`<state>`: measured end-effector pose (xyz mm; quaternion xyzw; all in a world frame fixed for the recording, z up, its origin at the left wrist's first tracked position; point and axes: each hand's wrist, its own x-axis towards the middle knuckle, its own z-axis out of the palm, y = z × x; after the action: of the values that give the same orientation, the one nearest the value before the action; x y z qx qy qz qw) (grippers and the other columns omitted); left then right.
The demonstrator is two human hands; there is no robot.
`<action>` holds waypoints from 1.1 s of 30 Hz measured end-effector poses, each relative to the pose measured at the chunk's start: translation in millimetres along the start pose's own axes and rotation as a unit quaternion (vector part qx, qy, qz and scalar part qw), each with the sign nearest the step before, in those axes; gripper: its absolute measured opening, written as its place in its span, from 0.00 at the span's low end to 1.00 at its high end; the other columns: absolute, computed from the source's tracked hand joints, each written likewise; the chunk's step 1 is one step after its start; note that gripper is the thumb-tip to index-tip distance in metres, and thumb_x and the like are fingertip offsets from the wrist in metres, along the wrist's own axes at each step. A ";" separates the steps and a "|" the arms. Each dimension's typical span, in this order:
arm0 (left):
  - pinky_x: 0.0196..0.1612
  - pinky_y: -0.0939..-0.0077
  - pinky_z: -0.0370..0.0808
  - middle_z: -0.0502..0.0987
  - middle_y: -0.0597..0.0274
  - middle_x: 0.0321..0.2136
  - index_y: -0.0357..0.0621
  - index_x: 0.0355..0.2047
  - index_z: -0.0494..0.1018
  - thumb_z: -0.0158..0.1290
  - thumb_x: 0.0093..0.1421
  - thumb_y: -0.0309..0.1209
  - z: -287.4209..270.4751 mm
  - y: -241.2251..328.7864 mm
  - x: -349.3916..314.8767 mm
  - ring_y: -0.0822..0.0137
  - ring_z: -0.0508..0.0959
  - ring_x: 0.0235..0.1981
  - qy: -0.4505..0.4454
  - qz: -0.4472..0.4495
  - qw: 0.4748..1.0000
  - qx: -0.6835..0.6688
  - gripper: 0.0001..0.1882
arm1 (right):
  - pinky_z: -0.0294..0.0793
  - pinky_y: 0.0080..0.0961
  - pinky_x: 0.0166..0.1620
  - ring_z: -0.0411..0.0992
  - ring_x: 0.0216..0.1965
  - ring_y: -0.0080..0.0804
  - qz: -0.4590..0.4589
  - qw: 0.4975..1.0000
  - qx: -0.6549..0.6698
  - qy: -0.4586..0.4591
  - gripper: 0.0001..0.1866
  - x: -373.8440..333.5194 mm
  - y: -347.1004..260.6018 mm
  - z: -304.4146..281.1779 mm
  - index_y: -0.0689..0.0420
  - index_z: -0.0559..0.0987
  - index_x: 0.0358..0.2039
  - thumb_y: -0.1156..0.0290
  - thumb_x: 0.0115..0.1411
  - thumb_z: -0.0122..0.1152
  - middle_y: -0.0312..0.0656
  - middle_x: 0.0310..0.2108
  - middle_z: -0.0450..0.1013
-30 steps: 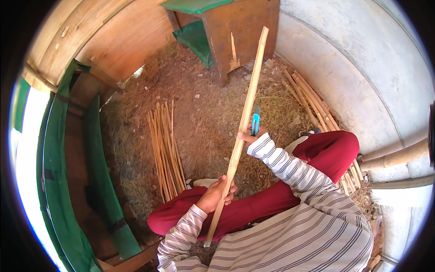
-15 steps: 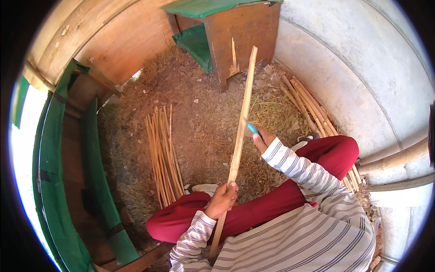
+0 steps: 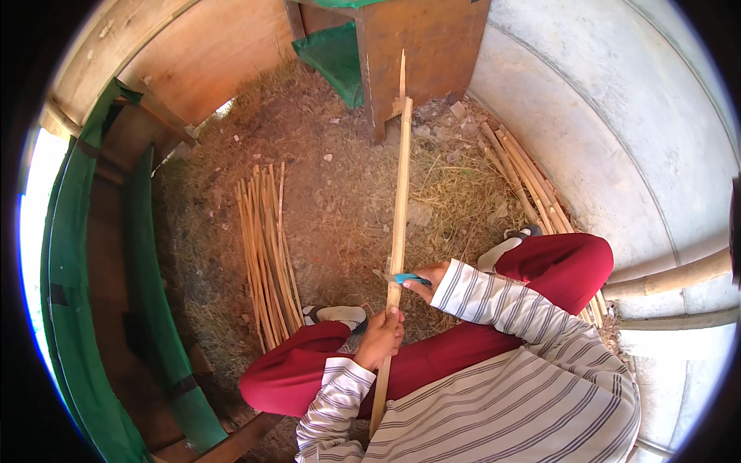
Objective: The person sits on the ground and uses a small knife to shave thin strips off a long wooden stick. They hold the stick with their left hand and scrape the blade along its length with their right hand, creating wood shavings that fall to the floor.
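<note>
Trimming looks to be in hand; the stick (image 3: 402,193) points toward the wooden cabinet (image 3: 424,46); the left hand (image 3: 380,338) is closed round it; the right hand (image 3: 429,279), nearer the cabinet, curls round a blue knife (image 3: 411,278) laid across it. The next stroke probably calls for a steady left grip and angled blade.

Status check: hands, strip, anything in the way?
Left hand closed round wooden strip. Right hand holding blue cutter, across strip beyond left hand. Nothing visibly blocking cutter.
</note>
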<state>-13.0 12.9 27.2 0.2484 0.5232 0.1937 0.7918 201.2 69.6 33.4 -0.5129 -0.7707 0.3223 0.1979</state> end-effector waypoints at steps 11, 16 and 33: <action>0.13 0.80 0.58 0.63 0.72 0.17 0.46 0.33 0.65 0.42 0.72 0.42 -2.9 -17.6 0.6 0.80 0.61 0.13 0.054 0.019 0.994 0.088 0.14 | 0.77 0.38 0.26 0.77 0.19 0.43 0.096 0.994 -0.040 -0.033 0.23 12.4 14.0 7.2 0.54 0.84 0.40 0.46 0.65 0.54 0.49 0.17 0.75; 0.13 0.81 0.59 0.64 0.72 0.17 0.47 0.32 0.65 0.44 0.72 0.42 0.8 -19.8 -4.3 0.79 0.61 0.12 0.038 -0.011 0.996 0.076 0.14 | 0.81 0.36 0.31 0.78 0.21 0.42 0.212 0.971 -0.035 -0.106 0.29 37.6 25.9 -19.9 0.53 0.81 0.49 0.42 0.67 0.47 0.46 0.20 0.78; 0.16 0.79 0.63 0.68 0.69 0.17 0.41 0.32 0.68 0.45 0.71 0.43 -9.9 -36.8 -86.8 0.78 0.66 0.14 0.041 0.061 0.964 0.254 0.18 | 0.80 0.43 0.43 0.77 0.32 0.41 0.351 0.925 -0.126 -0.071 0.37 122.3 120.1 -99.1 0.49 0.80 0.53 0.31 0.63 0.42 0.48 0.27 0.79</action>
<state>-53.3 -64.0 65.5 0.4649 0.5710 0.1124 0.6672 295.5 242.9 17.0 -0.7469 -0.5879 0.3069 -0.0491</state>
